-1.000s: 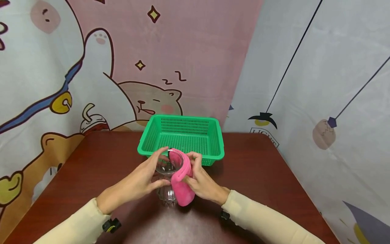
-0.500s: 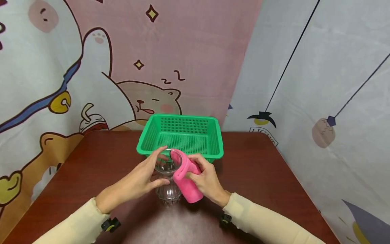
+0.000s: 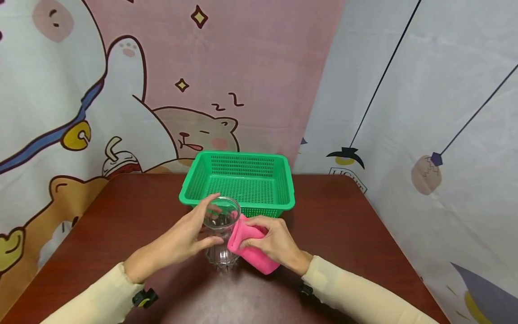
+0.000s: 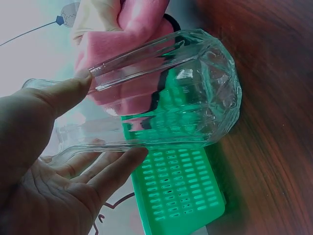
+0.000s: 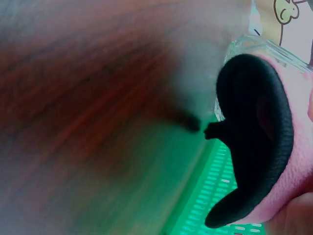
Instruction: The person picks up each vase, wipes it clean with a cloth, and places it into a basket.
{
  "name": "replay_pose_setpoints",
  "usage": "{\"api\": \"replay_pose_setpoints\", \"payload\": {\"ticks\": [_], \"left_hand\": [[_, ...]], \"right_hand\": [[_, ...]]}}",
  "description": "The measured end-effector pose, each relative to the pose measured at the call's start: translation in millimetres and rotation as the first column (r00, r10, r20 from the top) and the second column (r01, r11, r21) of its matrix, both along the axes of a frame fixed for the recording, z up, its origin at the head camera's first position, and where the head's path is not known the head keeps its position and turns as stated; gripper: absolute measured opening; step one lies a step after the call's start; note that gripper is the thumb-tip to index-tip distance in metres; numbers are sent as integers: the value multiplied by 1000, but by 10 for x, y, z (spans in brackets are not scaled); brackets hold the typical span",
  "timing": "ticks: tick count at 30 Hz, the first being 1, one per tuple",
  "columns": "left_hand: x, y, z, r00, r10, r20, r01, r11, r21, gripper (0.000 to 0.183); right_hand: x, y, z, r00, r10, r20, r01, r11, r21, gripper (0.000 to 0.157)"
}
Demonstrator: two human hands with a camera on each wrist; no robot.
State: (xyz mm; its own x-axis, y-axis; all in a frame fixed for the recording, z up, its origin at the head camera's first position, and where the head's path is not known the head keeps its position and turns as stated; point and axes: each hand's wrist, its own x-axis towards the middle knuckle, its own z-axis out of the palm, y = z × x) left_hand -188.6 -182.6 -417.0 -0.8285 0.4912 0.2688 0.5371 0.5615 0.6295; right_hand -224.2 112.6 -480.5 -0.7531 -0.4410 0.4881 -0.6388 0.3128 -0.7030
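Observation:
My left hand point(image 3: 176, 245) holds a clear glass vase point(image 3: 222, 255) upright, thumb on the near side and fingers behind. In the left wrist view the faceted base of the vase point(image 4: 217, 93) shows past the fingertips. My right hand point(image 3: 279, 243) pinches a folded pink cloth point(image 3: 263, 262) between thumb and fingers, close against the right side of the vase below its rim. Black trim edges the fuzzy pink cloth point(image 5: 293, 161) in the right wrist view, and part of the vase point(image 5: 244, 46) shows behind it.
Behind the hands a green plastic basket point(image 3: 286, 204) with slotted walls sits on the dark red-brown table point(image 3: 336, 238). A printed cartoon curtain point(image 3: 263, 81) hangs along the table's back and right side.
The pink cloth, earlier draped over the vase's rim, has come off it and down to the outer right side. My right hand has shifted down and slightly right; the left keeps its hold.

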Motion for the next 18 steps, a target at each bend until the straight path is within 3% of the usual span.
{"api": "replay_pose_setpoints", "payload": {"ticks": [11, 18], "left_hand": [[-1, 3, -8, 1000, 1, -22, -1, 1000, -13, 111], [10, 12, -9, 999, 16, -43, -17, 999, -32, 116]], "right_hand": [[-46, 106, 10, 999, 25, -25, -19, 977, 211, 40], [-53, 129, 8, 998, 53, -14, -45, 935, 352, 43]]}}
